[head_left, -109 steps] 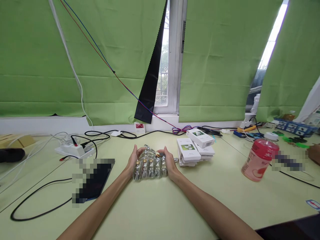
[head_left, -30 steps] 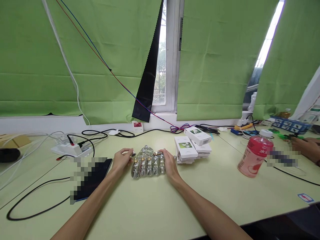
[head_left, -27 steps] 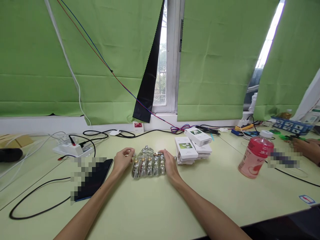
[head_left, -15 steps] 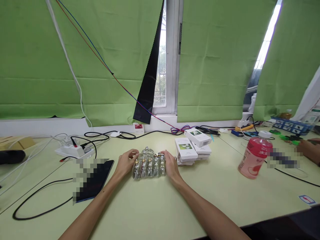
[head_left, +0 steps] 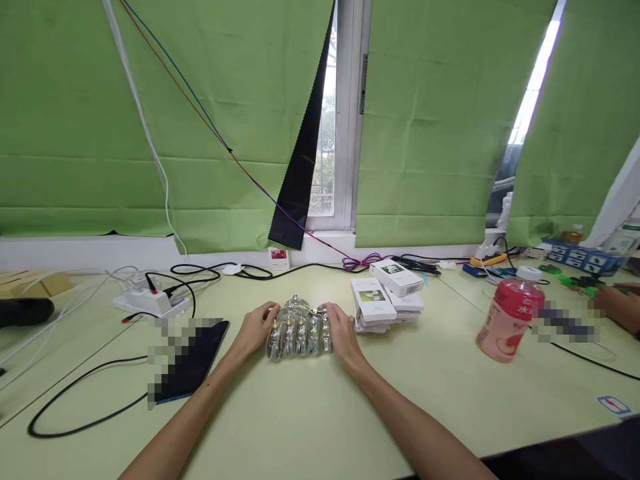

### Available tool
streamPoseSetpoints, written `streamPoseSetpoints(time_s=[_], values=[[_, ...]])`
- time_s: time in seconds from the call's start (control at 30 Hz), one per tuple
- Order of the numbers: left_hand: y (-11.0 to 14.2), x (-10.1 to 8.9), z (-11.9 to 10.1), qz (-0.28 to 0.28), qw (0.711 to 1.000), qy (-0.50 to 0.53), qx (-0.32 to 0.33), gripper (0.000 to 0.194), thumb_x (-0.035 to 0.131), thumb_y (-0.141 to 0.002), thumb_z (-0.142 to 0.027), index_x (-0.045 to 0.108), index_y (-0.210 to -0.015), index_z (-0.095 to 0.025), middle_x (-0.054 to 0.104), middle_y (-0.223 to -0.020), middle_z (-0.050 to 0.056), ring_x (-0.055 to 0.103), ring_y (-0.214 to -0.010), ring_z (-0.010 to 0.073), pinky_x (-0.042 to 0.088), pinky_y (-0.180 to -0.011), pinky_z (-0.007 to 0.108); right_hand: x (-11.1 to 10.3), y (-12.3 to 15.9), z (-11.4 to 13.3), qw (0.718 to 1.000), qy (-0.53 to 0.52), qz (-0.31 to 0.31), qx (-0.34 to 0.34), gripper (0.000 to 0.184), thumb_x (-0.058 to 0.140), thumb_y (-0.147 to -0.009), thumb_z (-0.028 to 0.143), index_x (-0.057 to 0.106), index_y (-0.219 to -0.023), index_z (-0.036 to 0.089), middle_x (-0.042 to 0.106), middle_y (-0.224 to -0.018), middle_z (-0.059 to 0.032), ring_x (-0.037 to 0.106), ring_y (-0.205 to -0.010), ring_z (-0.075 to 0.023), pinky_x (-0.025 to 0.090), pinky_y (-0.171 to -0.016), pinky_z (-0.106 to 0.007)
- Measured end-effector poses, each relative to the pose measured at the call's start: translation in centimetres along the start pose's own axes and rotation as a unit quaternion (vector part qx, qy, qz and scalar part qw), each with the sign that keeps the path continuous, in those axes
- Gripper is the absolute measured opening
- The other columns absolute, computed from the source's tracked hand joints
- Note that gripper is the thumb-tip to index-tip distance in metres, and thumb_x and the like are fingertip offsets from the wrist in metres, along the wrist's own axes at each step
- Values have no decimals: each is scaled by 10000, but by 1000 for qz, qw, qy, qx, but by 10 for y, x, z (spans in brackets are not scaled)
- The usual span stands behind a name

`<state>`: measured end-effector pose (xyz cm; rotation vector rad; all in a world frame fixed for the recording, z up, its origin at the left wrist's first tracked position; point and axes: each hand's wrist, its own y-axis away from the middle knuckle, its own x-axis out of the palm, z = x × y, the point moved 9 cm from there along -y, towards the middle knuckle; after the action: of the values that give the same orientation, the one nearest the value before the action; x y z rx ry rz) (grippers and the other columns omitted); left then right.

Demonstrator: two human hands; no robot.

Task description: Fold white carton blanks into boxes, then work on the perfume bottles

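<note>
A compact group of small, clear, shiny bottle-like pieces point(head_left: 301, 337) lies on the table in front of me, several in a front row and more piled behind. Their tops are round, gold or silver, and they look wrapped in clear plastic. My left hand point(head_left: 256, 328) is curved against the group's left side, fingertips at its back corner. Against the right side presses my right hand point(head_left: 342, 333), with its fingers bent over the rear edge. Together the hands hold the group between them. Just right of my right hand is a stack of white boxes point(head_left: 373, 300) with green pictures.
A pink drink bottle point(head_left: 510, 317) stands at the right. To the left lie a dark tablet point(head_left: 193, 367), a power strip point(head_left: 150, 303) and loose cables. Another person's hand point(head_left: 620, 307) is at the far right, near green pieces. Behind the table hang green blinds point(head_left: 425, 133).
The view has shifted very slightly. Both hands stay at the sides of the clear pieces, with the left fingers drawn in a little closer.
</note>
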<state>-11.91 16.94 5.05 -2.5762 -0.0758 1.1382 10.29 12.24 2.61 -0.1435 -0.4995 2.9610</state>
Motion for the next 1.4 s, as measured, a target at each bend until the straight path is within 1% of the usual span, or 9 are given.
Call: streamPoseSetpoints(time_s=[0.2,0.37,0.53,0.7,0.83,0.93,1.13,1.23,1.4], values=[[1,1,-1,-7,1000,-13,-2,521,334,-892,-589,684,-847,-206,760,-921,80,657,-882,259,468,-849,331,3,4,15,999,-15,21,-41,425,404,-996,481,724,-1131,236,704,-1167,-45,591,-1128,-228,395,-1001,-313],[2,3,0,1,1000,-7,-7,609,285,-914,-639,711,-888,-205,769,-947,78,665,-906,270,468,-876,349,5,5,20,997,-8,41,-65,442,411,-997,505,755,-1120,257,659,-1296,-59,441,-1365,-249,300,-1127,-361],[2,2,5,-1,1000,20,-24,709,261,-903,-706,731,-981,-180,765,-1051,110,673,-1005,296,469,-951,365,8,4,23,994,-2,55,-90,392,444,-990,450,713,-1192,250,682,-1259,-48,550,-1230,-230,363,-1077,-349],[2,1,8,-7,999,22,-32,735,255,-902,-723,735,-996,-173,767,-1022,106,690,-949,284,491,-933,362,10,4,29,989,18,70,-127,373,438,-993,430,739,-1145,272,703,-1187,-45,535,-1215,-237,342,-1087,-373],[2,2,8,-7,999,16,-34,722,238,-920,-685,726,-1014,-161,761,-1057,114,688,-976,287,484,-949,369,9,3,27,991,15,67,-117,361,460,-986,428,714,-1182,261,685,-1231,-54,528,-1234,-235,341,-1087,-376],[3,-3,7,-32,999,10,-36,723,232,-921,-669,725,-1004,-147,753,-1085,135,676,-1025,302,481,-961,385,9,4,25,992,12,70,-109,355,464,-987,432,697,-1197,268,686,-1239,-44,530,-1239,-229,339,-1087,-369],[11,-27,-14,-130,991,28,-5,655,247,-944,-611,719,-946,-157,737,-997,113,652,-895,263,493,-878,371,11,4,25,990,26,76,-114,355,452,-994,420,690,-1207,266,696,-1218,-42,532,-1229,-231,337,-1077,-372],[16,-31,-25,-146,987,65,21,606,267,-962,-585,709,-903,-174,721,-943,78,608,-825,227,479,-835,348,12,3,25,990,32,80,-113,358,443,-997,419,687,-1199,253,691,-1215,-49,524,-1228,-231,337,-1075,-374],[21,-30,-38,-137,982,111,70,575,282,-975,-563,683,-807,-188,688,-844,51,570,-795,208,456,-784,330,13,3,23,988,44,88,-116,363,430,-1005,414,658,-1224,235,680,-1224,-55,508,-1239,-233,341,-1078,-398]])
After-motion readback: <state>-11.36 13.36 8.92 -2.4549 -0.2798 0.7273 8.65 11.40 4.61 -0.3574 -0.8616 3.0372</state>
